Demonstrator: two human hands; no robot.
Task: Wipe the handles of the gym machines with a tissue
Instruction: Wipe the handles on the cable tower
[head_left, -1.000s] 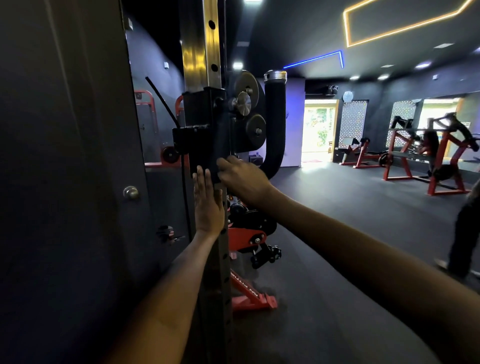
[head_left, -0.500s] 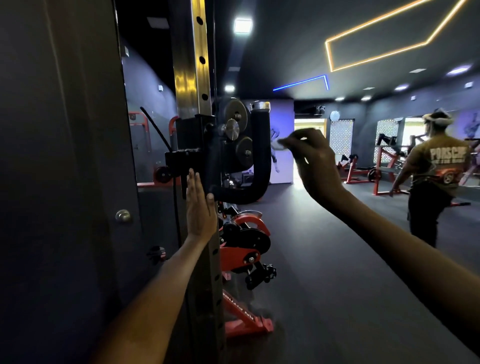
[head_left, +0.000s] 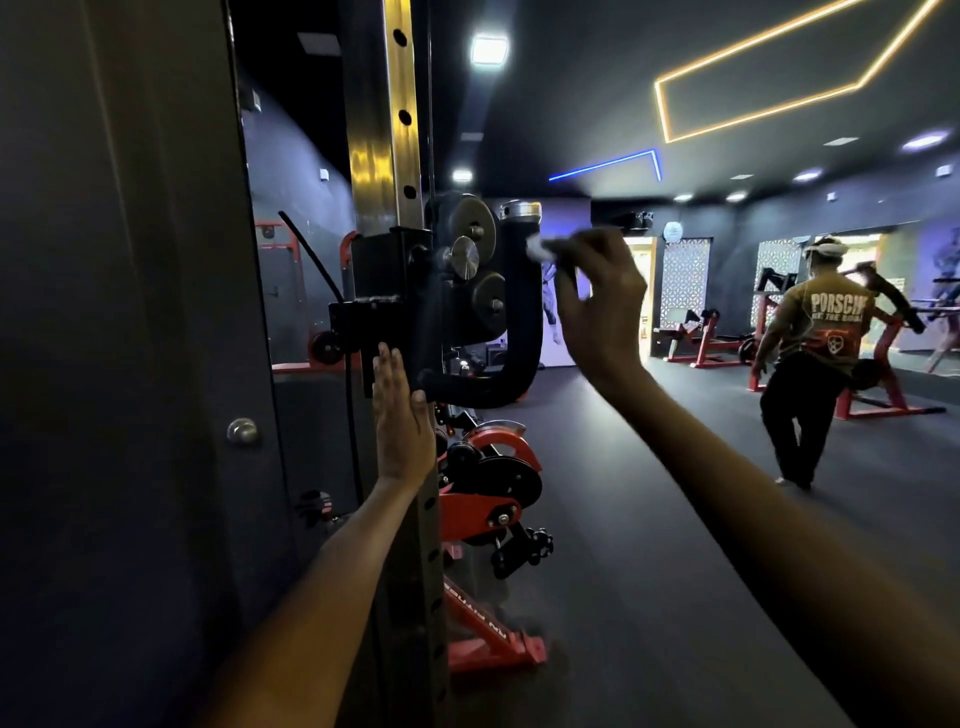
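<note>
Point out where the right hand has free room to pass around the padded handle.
Free: right of the padded handle, where the right hand pinches the tissue. Crowded: inside the loop by the pulley discs; below, left hand.

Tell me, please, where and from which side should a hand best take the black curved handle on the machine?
Probably the upright padded arm of the handle, just below its metal cap, coming from the open right side. The pulleys and post crowd its left, and the right hand with the tissue is already there.
</note>
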